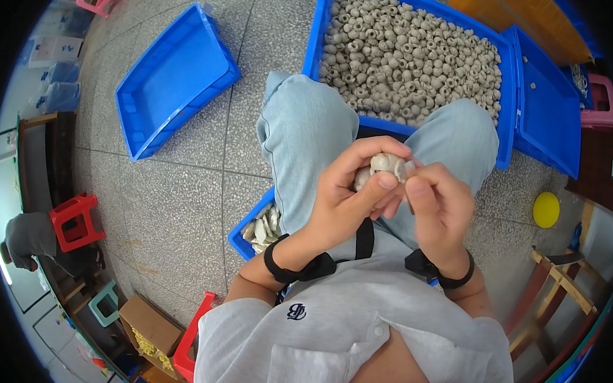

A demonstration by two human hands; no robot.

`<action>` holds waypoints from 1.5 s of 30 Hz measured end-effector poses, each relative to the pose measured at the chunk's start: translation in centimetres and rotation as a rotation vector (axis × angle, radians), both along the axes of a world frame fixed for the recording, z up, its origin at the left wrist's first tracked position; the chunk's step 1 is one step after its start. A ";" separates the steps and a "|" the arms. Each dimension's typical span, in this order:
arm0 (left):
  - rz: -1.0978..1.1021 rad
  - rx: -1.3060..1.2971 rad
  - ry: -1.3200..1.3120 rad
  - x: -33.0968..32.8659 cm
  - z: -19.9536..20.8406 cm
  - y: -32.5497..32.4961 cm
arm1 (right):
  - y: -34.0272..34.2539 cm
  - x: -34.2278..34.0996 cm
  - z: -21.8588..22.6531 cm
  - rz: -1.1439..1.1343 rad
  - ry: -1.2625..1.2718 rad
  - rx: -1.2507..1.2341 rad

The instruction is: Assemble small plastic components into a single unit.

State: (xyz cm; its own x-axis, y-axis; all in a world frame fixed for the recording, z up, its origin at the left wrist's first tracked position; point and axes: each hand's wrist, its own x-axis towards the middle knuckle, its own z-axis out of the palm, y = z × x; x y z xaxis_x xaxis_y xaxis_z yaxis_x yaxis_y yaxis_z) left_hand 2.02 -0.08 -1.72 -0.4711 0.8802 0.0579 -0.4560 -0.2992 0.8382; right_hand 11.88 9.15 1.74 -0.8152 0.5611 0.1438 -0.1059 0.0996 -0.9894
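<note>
Above my lap, my left hand (347, 197) is closed around a small grey-beige rounded piece (384, 163) with a hollow in it, like an unpainted moulded part. Another rounded beige part (362, 179) shows between its fingers; whether it belongs to the same piece I cannot tell. My right hand (441, 201) is pinched at the piece's right side, thumb and forefinger pressed together. Something thin and dark (409, 201) shows below that pinch, too small to name. Beyond my knees, a blue crate (316, 38) holds a great many similar grey hollow pieces.
An empty blue crate (178, 76) lies on the speckled floor at left; another blue crate (546, 109) stands far right. A small blue bin (239, 241) by my left thigh holds flat pale pieces (267, 224). Red stools (77, 221), a yellow disc (546, 209) and a person (48, 242) are around.
</note>
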 end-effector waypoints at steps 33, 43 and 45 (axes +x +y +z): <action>-0.084 0.145 -0.093 0.2 -0.6 0.3 | -0.7 0.5 0.2 0.010 0.032 -0.375; -0.083 0.150 -0.095 0.3 -0.5 0.3 | -0.5 0.7 0.6 0.014 -0.039 -0.316; -0.080 0.151 -0.087 0.3 -0.5 0.4 | -0.5 0.7 0.7 0.020 -0.036 -0.333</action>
